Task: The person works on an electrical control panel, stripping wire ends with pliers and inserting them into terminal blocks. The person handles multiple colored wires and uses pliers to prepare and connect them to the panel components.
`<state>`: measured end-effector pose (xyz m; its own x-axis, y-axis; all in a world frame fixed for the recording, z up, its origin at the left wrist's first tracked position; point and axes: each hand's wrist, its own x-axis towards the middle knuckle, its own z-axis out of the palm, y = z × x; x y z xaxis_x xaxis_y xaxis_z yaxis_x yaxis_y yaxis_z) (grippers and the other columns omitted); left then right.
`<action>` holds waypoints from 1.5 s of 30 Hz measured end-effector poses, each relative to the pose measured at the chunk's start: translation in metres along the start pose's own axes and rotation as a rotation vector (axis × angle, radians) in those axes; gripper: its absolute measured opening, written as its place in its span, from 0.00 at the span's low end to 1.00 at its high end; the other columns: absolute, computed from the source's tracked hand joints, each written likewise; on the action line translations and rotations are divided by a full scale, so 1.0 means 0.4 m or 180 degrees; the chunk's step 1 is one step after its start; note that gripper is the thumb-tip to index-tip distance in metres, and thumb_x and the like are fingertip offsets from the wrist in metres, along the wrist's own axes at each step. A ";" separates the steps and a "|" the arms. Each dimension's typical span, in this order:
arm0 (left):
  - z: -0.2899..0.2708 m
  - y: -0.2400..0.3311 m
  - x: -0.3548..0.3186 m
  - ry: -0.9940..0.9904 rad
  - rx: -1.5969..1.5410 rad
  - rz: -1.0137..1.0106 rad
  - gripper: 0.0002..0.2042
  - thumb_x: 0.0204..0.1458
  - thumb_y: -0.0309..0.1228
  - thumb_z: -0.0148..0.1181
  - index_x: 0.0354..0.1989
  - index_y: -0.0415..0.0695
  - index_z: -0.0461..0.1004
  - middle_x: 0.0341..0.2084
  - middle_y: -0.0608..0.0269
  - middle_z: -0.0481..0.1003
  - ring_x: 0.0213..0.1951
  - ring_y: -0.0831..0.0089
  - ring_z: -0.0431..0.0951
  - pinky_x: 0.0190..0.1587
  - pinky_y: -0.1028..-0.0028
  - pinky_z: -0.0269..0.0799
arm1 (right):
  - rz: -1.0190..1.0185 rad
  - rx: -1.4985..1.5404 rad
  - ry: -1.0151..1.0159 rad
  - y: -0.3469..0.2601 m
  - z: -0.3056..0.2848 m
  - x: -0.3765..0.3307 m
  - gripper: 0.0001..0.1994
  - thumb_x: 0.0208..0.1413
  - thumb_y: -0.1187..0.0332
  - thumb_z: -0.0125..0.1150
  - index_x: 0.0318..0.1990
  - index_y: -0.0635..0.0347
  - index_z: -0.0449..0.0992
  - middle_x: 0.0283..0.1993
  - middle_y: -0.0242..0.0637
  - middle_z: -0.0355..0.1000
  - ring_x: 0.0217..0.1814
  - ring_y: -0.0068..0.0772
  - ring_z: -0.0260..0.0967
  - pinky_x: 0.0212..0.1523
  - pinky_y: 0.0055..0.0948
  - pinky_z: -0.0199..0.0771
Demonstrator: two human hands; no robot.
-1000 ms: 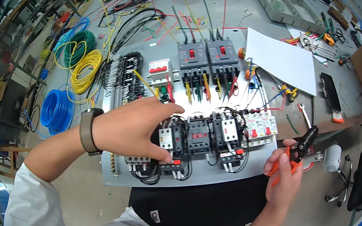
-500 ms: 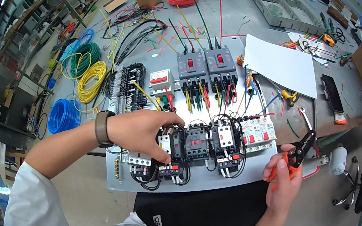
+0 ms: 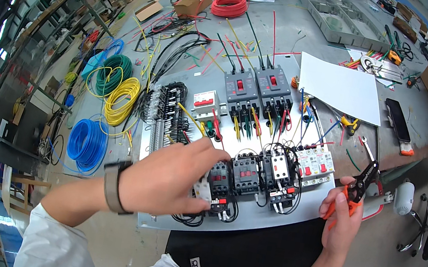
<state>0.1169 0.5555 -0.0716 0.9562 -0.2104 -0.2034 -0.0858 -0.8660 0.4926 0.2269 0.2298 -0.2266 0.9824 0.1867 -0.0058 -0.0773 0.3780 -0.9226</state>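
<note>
My left hand [image 3: 163, 179] reaches over the leftmost contactor [image 3: 203, 190] in the front row of a metal mounting panel [image 3: 301, 205]. Thumb and fingers close around that contactor from either side; some fingertips are hidden behind it. A dark-strapped watch [image 3: 114, 187] circles the left wrist. In my right hand [image 3: 342, 216], held off the panel's right edge, are wire strippers [image 3: 355, 193] with orange handles and black jaws pointing up. Beside the left hand stand a middle contactor [image 3: 247, 175] and one with a white top block [image 3: 280, 168], wired in black.
Two grey moulded-case breakers [image 3: 241, 84] stand further back on the panel, near a small white breaker [image 3: 206, 100] and a wired terminal strip [image 3: 157, 112]. Blue [image 3: 87, 143], yellow [image 3: 121, 101] and green wire coils [image 3: 115, 71] lie left. White paper [image 3: 339, 87] and a phone [image 3: 398, 120] lie right.
The view has shifted, so the bench appears lower and further right. My left hand looks larger and covers more of the panel's left front. My right hand keeps the wire strippers.
</note>
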 end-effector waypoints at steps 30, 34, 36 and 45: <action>0.211 0.038 -0.201 0.1290 -0.0981 0.0405 0.33 0.57 0.37 0.75 0.72 0.46 0.72 0.73 0.50 0.66 0.75 0.46 0.66 0.73 0.31 0.54 | -0.0124 -0.0691 -0.0027 0.010 -0.013 0.024 0.18 0.74 0.65 0.59 0.66 0.61 0.68 0.38 0.33 0.72 0.32 0.22 0.68 0.31 0.23 0.67; 0.194 -0.026 -0.231 0.1607 -0.1182 0.0701 0.20 0.58 0.33 0.73 0.58 0.43 0.83 0.63 0.50 0.77 0.68 0.51 0.75 0.74 0.36 0.56 | -0.0368 -0.1005 0.0085 -0.026 -0.010 0.031 0.19 0.75 0.64 0.57 0.67 0.62 0.69 0.40 0.33 0.73 0.33 0.21 0.68 0.32 0.23 0.67; 0.167 -0.086 -0.239 0.2064 -0.1502 0.0542 0.19 0.58 0.31 0.72 0.57 0.41 0.82 0.60 0.50 0.78 0.65 0.56 0.77 0.72 0.45 0.62 | -0.0438 -0.1173 0.0047 -0.061 -0.015 0.036 0.20 0.76 0.63 0.56 0.69 0.62 0.69 0.43 0.33 0.74 0.36 0.21 0.69 0.34 0.22 0.67; 0.161 -0.307 -0.067 0.2017 -0.2744 -0.0343 0.21 0.62 0.24 0.70 0.64 0.37 0.76 0.55 0.58 0.80 0.58 0.73 0.80 0.63 0.70 0.76 | -0.1117 -0.2408 -0.0363 -0.176 0.116 0.042 0.21 0.74 0.63 0.58 0.69 0.62 0.70 0.38 0.29 0.71 0.31 0.15 0.61 0.32 0.20 0.56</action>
<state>0.0839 0.6381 -0.1813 0.9391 0.3360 0.0724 -0.0033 -0.2019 0.9794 0.2410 0.2484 -0.1439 0.9018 0.2776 0.3313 0.4043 -0.2709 -0.8736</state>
